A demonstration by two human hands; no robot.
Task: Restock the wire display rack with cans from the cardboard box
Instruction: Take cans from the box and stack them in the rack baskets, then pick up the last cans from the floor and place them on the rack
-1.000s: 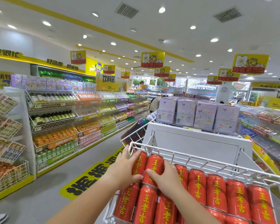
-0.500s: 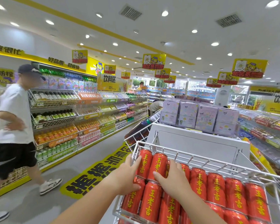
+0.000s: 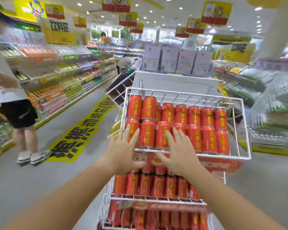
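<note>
Red cans point(image 3: 206, 140), two rows, in top basket of wire display rack point(image 3: 223, 156), just ahead of hands. I read left hand point(image 3: 123, 151) and right hand point(image 3: 178, 155) flat, fingers spread, laid on front row, gripping nothing. Risk: uneven shove tips cans. No cardboard box in view.

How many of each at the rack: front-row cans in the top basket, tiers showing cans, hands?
Red drink cans with yellow lettering, front row of the top white wire basket: 7
Tiers of the wire display rack showing cans: 3
Bare hands (left hand, right hand), both open: 2
Total: 12
</note>
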